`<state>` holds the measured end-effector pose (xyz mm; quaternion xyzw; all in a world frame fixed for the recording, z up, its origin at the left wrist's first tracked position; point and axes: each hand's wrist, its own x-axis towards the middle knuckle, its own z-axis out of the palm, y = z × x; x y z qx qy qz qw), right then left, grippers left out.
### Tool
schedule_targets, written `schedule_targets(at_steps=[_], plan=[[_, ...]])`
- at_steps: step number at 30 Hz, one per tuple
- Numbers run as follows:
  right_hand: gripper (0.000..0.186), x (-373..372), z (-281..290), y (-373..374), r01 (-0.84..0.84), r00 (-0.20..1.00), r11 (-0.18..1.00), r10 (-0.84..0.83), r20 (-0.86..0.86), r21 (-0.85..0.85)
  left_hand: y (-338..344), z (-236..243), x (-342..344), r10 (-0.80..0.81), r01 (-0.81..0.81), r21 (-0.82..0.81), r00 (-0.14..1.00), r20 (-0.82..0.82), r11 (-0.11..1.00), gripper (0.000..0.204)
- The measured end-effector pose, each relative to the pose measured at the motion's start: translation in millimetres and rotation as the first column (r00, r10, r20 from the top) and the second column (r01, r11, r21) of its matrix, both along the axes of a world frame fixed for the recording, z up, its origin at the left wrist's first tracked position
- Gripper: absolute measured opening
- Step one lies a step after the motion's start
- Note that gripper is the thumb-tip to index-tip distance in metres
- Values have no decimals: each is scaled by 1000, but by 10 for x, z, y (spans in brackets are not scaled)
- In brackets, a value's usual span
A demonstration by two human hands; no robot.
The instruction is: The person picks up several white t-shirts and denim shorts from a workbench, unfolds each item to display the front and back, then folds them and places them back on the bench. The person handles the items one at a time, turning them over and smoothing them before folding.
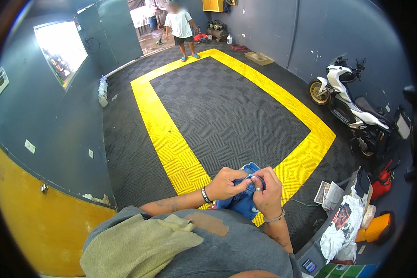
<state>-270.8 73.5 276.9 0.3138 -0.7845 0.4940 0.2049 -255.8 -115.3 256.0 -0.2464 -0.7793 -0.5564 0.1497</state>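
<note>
A bunched piece of blue denim-like cloth [243, 200] hangs in front of my body at the lower middle. My left hand [228, 184] pinches its upper edge between thumb and fingers. Right beside it, my right hand [268, 189] grips the same edge, and the two thumbs nearly meet. What garment the cloth belongs to cannot be made out; its lower part is partly hidden behind my shirt and hands. A green towel [141, 245] lies across my grey shirt on the left.
A person [180, 28] in a white shirt stands at the far doorway. At right are a white motorcycle [350, 99], a red canister [381, 186], and a bench with white cloth [344, 224]. A yellow band [164, 134] frames the dark tiled floor. A yellow door [37, 213] is at left.
</note>
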Motion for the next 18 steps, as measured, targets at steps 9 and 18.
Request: schedule_targets(at_steps=[9, 18], plan=[[14, -233, -49, 86, 167, 985, 986, -167, 53, -1, 38, 42, 148, -94, 94, 11, 987, 128, 996, 19], [23, -126, -279, -25, -41, 999, 998, 41, -15, -38, -79, -12, 2, -105, -16, 295, 915, 389, 955, 17]])
